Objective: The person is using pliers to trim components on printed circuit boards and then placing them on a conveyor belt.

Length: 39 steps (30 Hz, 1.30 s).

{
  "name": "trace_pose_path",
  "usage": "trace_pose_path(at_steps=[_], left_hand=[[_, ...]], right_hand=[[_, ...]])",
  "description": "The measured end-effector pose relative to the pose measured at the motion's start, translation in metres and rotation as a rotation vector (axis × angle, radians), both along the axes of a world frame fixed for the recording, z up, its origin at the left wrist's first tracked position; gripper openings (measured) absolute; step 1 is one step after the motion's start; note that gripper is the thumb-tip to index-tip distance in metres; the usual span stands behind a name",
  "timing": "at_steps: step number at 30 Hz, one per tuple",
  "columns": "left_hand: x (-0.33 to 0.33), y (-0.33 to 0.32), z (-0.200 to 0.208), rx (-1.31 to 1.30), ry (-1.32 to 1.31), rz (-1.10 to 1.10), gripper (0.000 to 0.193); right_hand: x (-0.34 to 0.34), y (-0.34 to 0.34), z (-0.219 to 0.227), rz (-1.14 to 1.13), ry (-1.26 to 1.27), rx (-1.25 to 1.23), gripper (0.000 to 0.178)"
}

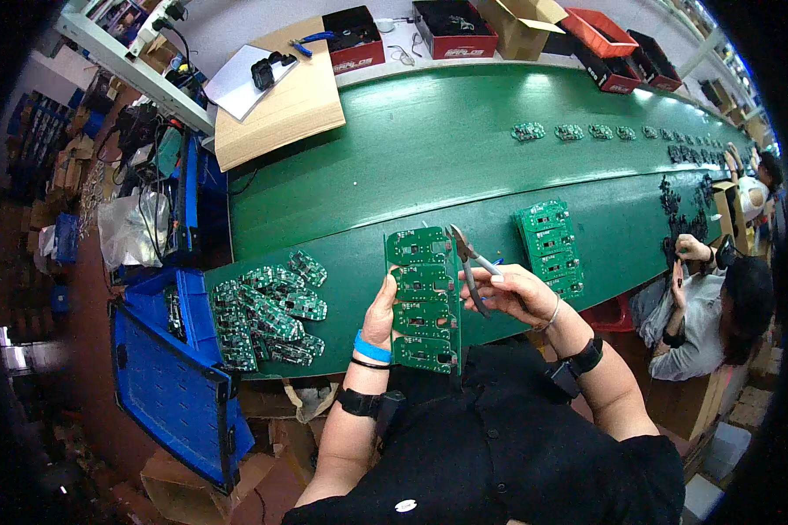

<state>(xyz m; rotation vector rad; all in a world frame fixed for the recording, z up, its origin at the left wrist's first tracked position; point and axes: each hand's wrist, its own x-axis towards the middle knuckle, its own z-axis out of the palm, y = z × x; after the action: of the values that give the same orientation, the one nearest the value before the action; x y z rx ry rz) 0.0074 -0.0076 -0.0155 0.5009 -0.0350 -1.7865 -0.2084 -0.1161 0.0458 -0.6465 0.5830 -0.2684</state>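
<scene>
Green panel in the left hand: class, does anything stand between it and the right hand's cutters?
Nothing visible does. The cutters, in the right hand, have their tips by the upper right edge of the panel; whether they touch is unclear.

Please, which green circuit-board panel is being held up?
The circuit-board panel in the left hand, beside the diagonal cutters; the other panels lie on the green workbench beyond the right hand.

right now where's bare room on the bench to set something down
Bare: the far strip between the tan board and the row of small circuit boards; nearer, between the panel stack and the black parts. Crowded: front left, under the circuit-board pile.
</scene>
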Motion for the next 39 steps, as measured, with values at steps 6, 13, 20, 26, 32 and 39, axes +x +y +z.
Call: trace_pose_path(at_steps=[6, 13, 20, 26, 32, 39], left_hand=[[0.017, -0.009, 0.023, 0.167, -0.421, 0.221, 0.04], [0.025, -0.012, 0.03, 0.114, -0.414, 0.27, 0.037], [0.019, -0.009, 0.017, 0.103, 0.007, 0.186, 0.047], [0.014, -0.009, 0.014, 0.144, 0.004, 0.194, 0.051], [0.028, 0.001, -0.019, 0.089, -0.018, 0.17, 0.053], [0.044, 0.012, -0.011, 0.154, -0.06, 0.254, 0.051]], right_hand=[[-0.024, 0.01, -0.006, 0.273, 0.358, -0.486, 0.041], [-0.02, 0.026, -0.008, 0.375, 0.369, -0.756, 0.044], [-0.018, 0.026, -0.011, 0.409, 0.198, -0.396, 0.028], [-0.024, 0.024, -0.027, 0.375, 0.117, -0.284, 0.032], [-0.013, 0.032, -0.036, 0.367, 0.037, -0.096, 0.036], [-0.017, 0.023, -0.049, 0.423, 0.412, -0.304, 0.035]])
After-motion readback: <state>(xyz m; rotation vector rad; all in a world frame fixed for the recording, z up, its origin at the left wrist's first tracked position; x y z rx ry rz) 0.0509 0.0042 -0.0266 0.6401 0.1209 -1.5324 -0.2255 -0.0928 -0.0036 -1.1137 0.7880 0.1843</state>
